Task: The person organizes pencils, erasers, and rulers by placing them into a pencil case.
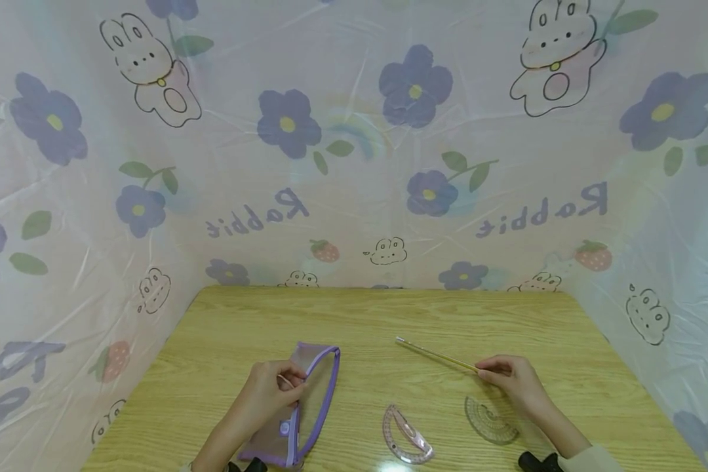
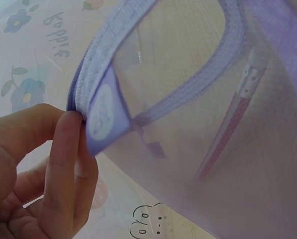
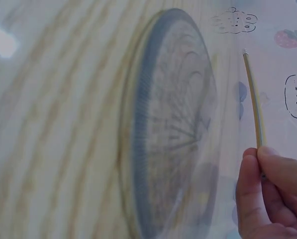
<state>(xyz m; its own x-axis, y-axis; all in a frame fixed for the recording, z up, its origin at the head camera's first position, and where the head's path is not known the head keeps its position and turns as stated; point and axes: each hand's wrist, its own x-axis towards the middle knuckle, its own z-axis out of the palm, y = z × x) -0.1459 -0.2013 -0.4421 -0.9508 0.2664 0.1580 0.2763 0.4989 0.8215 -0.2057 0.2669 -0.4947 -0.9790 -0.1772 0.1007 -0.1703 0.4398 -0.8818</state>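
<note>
In the head view, my left hand (image 1: 265, 393) pinches the zipped edge of a see-through mesh pencil case (image 1: 332, 385) with purple trim. The case stands open along its zip, as the left wrist view shows. Through its mesh I make out a pink pencil (image 2: 227, 124) with a white eraser end. My right hand (image 1: 518, 383) holds a thin yellow pencil (image 1: 439, 356) by one end between thumb and fingers, its white-tipped end pointing left over the table. Below that hand lies a clear, rounded protractor (image 1: 488, 423), which looms large and blurred in the right wrist view.
A pinkish half-round protractor (image 1: 387, 436) lies on the wood-grain table (image 1: 242, 321) between the hands. Sheets printed with rabbits and flowers (image 1: 354, 183) stand around the back and sides of the table. Dark straps (image 1: 537, 461) show at the wrists.
</note>
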